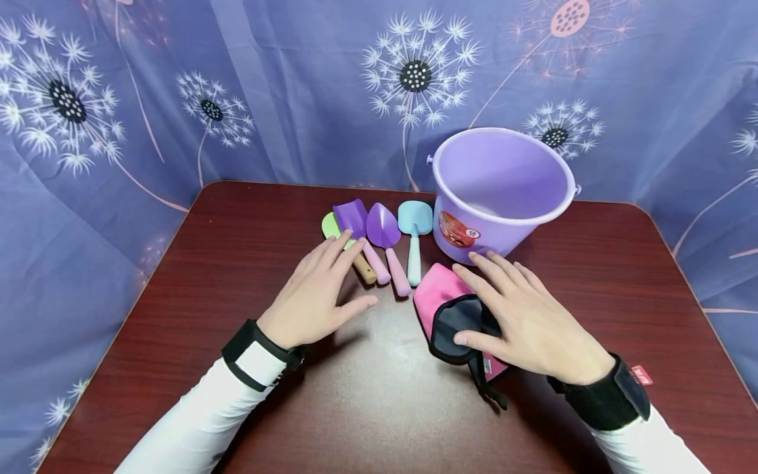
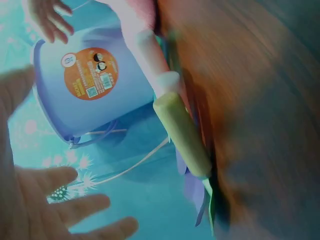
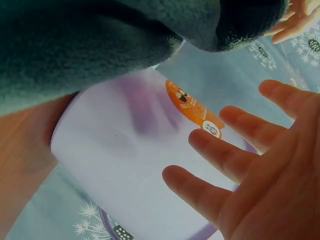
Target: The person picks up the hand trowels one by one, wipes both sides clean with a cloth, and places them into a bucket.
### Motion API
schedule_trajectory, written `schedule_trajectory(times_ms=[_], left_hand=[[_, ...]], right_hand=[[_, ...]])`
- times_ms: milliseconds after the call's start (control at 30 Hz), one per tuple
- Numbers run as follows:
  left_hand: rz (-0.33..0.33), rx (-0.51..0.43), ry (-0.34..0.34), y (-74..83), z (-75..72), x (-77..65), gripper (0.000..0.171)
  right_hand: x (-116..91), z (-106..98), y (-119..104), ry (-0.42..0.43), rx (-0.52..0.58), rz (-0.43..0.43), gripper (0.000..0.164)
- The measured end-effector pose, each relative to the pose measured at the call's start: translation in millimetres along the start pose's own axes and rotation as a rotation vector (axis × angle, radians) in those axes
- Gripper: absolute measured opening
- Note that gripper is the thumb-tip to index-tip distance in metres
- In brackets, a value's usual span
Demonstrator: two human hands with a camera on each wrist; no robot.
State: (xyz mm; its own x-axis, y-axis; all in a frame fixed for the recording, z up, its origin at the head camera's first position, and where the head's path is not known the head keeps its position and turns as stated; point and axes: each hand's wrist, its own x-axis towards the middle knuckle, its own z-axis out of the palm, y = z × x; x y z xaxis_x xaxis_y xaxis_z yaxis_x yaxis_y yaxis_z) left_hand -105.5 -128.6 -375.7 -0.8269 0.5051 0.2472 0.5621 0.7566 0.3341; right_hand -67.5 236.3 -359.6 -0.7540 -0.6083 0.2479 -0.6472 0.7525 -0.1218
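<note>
My left hand (image 1: 320,289), fingers spread, hovers beside a row of small toy shovels in the head view. Nearest it is a green shovel (image 1: 330,225) with a wooden handle, partly hidden by my fingers. Beside that lie a square purple shovel (image 1: 352,217), a pointed purple trowel (image 1: 383,226), both with pink handles, and a light blue shovel (image 1: 415,217). My right hand (image 1: 527,322) reaches out with straight fingers over a pink and black fabric piece (image 1: 441,283), covering part of it. In the right wrist view nothing is between its fingers (image 3: 240,155).
A light purple bucket (image 1: 468,217) stands upright at the back right of the dark red table (image 1: 177,309), just beyond the right fingertips. Its round orange sticker (image 2: 90,72) shows in the left wrist view. A blue curtain (image 1: 308,79) with dandelion print hangs behind the table.
</note>
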Motion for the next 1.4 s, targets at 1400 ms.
schedule_trajectory(times_ms=[1400], left_hand=[[-0.608,-0.107,-0.091,-20.7,44.1,47.9,0.051]], right_hand=[[1.6,16.6,-6.4,-0.041,-0.055,-0.023,0.099]])
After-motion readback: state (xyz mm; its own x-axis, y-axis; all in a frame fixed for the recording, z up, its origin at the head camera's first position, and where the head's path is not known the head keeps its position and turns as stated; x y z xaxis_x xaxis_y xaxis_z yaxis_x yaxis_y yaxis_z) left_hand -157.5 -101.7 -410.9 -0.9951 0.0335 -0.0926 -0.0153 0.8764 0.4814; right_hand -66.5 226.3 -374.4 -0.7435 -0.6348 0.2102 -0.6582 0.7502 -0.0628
